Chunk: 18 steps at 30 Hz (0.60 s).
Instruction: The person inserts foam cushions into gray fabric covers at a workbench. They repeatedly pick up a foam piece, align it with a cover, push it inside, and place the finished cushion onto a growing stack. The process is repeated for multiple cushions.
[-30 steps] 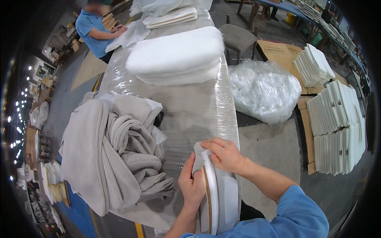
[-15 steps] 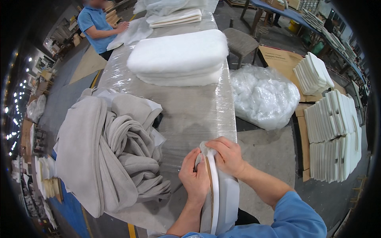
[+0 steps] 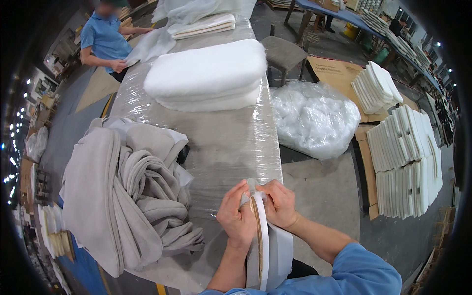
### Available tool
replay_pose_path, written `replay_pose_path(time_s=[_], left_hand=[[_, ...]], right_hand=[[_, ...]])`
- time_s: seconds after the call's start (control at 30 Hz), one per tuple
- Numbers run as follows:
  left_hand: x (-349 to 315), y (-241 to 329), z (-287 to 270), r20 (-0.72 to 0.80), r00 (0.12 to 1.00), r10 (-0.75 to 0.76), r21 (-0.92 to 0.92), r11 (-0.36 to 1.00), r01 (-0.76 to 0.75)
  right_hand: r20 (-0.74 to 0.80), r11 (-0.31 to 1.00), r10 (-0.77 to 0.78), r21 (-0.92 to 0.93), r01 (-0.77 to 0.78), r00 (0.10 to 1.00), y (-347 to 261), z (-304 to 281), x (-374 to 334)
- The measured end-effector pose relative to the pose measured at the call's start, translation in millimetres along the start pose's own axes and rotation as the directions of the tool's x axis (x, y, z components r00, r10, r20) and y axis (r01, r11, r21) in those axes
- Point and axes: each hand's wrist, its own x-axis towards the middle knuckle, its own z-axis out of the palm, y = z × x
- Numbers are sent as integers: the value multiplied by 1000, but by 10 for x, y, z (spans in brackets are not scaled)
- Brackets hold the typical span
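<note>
View: the head camera looked down on the work; the clock was centred on the padded panel, 12 pointing away from the wearer.
Padded panel (image 3: 264,241): it stood on edge at the wearer's end of the table (image 3: 221,142), low in view, its brown board and white padding showing side by side.
Grey cover (image 3: 282,258): it lay along both sides of the panel and bunched at its far tip.
Left hand (image 3: 237,216): at 11 o'clock, against the board side, it pinched the cover between thumb and fingers.
Right hand (image 3: 279,204): at 1 o'clock, its bent fingers pinched the cover by the tip (the exact fingertip contact was hidden).
Grey fabric pile (image 3: 98,196): it sprawled at 10 o'clock, folded and rumpled.
White batting (image 3: 206,73): it lay stacked at 11 o'clock.
Co-worker (image 3: 105,39): farther out at 11 o'clock, this person in blue held a white sheet (image 3: 152,45).
Clear bag (image 3: 314,120): it bulged with white stuffing at 1 o'clock.
White pads (image 3: 403,162): they stood stacked at 2 o'clock.
</note>
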Motion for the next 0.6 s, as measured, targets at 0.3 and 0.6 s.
replay_pose_path(time_s=[0.3,0.6], left_hand=[[-118,-43,-172,160,914,-372,-381,831,405],[-153,-104,-177,146,944,-296,-237,916,324]], right_hand=[[245,956,124,230,-182,962,-62,-416,468],[452,886,190,303,-351,871,-81,-280,561]])
